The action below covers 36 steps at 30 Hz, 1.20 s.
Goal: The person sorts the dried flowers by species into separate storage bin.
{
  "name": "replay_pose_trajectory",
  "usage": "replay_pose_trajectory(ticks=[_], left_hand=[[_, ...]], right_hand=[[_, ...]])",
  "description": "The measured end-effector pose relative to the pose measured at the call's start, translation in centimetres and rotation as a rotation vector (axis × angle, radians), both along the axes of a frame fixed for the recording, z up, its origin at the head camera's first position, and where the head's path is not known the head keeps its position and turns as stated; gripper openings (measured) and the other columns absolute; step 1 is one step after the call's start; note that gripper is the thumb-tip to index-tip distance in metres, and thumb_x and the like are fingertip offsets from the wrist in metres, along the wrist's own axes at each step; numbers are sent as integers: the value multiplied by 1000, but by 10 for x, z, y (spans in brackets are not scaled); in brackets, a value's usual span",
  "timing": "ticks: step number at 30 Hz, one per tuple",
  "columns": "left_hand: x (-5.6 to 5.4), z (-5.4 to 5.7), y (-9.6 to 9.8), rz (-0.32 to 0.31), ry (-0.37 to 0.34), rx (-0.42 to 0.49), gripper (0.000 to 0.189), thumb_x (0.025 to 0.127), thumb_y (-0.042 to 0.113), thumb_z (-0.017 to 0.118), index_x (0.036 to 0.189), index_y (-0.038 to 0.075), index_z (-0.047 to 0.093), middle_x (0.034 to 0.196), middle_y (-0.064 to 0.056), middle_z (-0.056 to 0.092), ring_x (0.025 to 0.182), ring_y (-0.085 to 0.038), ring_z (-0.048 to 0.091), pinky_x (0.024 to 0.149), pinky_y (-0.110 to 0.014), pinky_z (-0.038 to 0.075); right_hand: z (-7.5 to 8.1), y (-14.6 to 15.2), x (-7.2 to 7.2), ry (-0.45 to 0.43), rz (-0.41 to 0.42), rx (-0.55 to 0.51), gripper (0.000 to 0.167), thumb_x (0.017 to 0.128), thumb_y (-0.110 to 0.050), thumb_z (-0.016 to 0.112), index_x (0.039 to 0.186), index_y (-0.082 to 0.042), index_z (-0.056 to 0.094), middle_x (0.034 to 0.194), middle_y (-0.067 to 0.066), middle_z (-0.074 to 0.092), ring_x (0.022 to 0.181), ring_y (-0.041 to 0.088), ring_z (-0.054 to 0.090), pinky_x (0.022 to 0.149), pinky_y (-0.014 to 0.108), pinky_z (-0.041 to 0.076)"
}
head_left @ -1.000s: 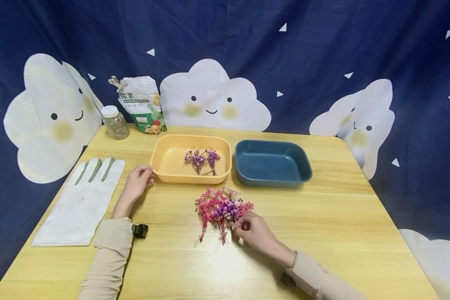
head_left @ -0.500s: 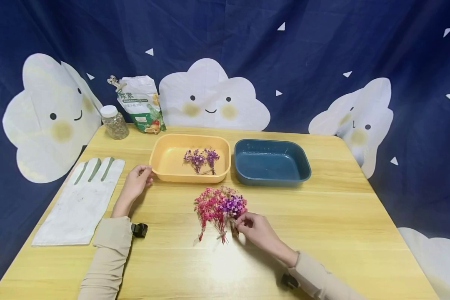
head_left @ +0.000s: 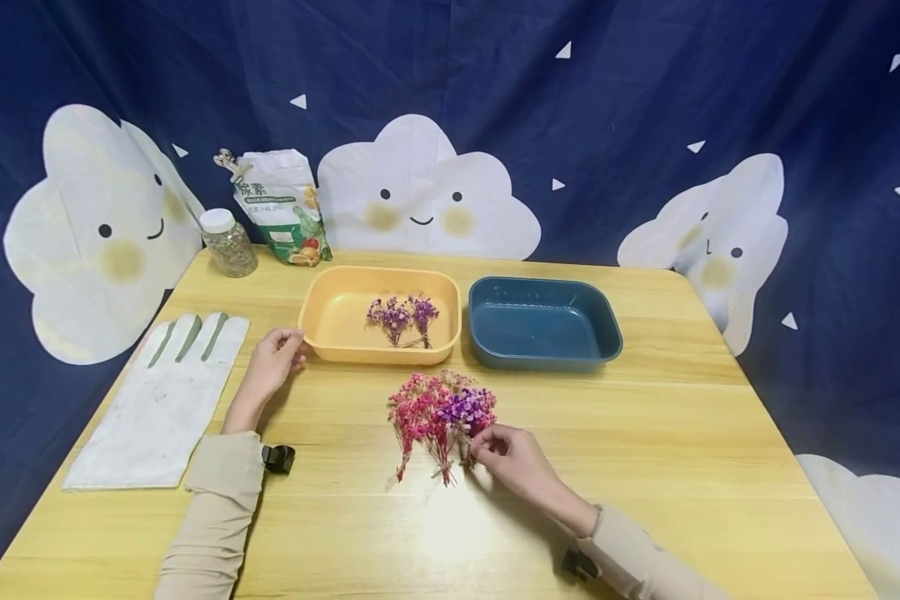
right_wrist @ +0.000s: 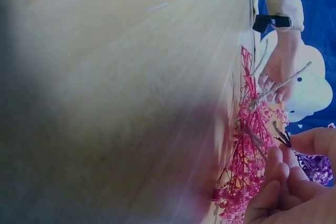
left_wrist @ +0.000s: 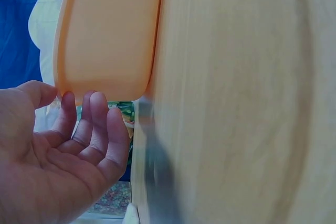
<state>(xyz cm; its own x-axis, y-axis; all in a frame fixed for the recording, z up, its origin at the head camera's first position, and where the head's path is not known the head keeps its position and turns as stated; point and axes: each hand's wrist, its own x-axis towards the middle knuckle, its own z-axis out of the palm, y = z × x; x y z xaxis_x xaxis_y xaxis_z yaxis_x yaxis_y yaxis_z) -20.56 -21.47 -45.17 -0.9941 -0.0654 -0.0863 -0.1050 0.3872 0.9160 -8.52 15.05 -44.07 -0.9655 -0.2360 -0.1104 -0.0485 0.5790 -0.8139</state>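
Observation:
In the head view my right hand (head_left: 517,460) pinches the stems of a small bunch of purple dried flowers (head_left: 468,410) between thumb and fingers. The dark stem ends (right_wrist: 284,139) poke out past the fingertips in the right wrist view. Beneath and beside it lie pink dried flowers (head_left: 420,408) on the table, tied with twine. At the yellow-orange basin (head_left: 381,356), my left hand (head_left: 272,367) pinches the rim's left corner with thumb and index finger; the other fingers curve loosely below. Two purple bunches (head_left: 390,317) lie inside that basin.
A dark blue basin (head_left: 546,363) stands right of the yellow one. White gloves (head_left: 157,408) with green-grey marks lie at the left. Behind are a lidded jar (head_left: 232,250) and a clipped white-and-green bag (head_left: 281,208), near a dark blue cloud-print curtain (head_left: 495,67).
The right hand first raised the purple bunch slightly and shifted it a little right over the pink flowers; in the last half second it has hardly moved. The left hand stays on the rim.

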Motion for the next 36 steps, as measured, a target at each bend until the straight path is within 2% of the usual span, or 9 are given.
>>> replay_pose_trajectory(ticks=[6, 10, 17, 23, 30, 36], left_hand=[[0, 1, 1, 3, 6, -2, 42, 103, 24, 37, 119, -13, 47, 99, -17, 58, 72, -1, 54, 67, -16, 53], [1, 0, 0, 0, 6, -1, 43, 103, 25, 36, 120, -13, 47, 100, -17, 59, 73, -2, 55, 67, -17, 53], [1, 0, 1, 3, 4, 4, 42, 103, 26, 37, 120, -12, 47, 99, -15, 58, 74, -2, 55, 68, -16, 53], [1, -1, 1, 4, 1, 16, 43, 103, 26, 37, 120, -13, 46, 99, -14, 58, 74, -4, 55, 68, -16, 53], [1, 0, 1, 5, 3, 18, 43, 103, 26, 37, 120, -13, 46, 100, -16, 58, 74, -3, 55, 68, -16, 53], [1, 1, 1, 6, 2, 16, 43, 103, 27, 37, 120, -12, 46, 97, -12, 59, 73, -3, 55, 67, -16, 53]], right_hand=[[1, 0, 1, -8, 13, -23, 5, 86, -8, 64, 89, -7, 67, 77, -1, 62, 68, 11, 53, 60, 21, 47], [0, 1, 1, -18, 22, -61, 6, 88, -7, 61, 92, -4, 65, 80, 4, 64, 68, 14, 57, 61, 21, 49], [-1, 2, 1, -75, 14, -87, 8, 92, -6, 54, 96, -1, 58, 79, 9, 63, 63, 18, 59, 47, 21, 46], [-3, 2, 0, -92, -5, -80, 7, 91, -6, 55, 95, -1, 57, 74, 8, 61, 58, 16, 54, 43, 19, 41], [2, 0, 1, -74, -27, -110, 7, 89, -4, 56, 94, -1, 59, 77, 10, 61, 62, 17, 54, 50, 19, 44], [3, -2, 0, -62, -5, -106, 7, 87, -3, 56, 92, -1, 60, 76, 10, 61, 65, 18, 56, 53, 20, 45]])
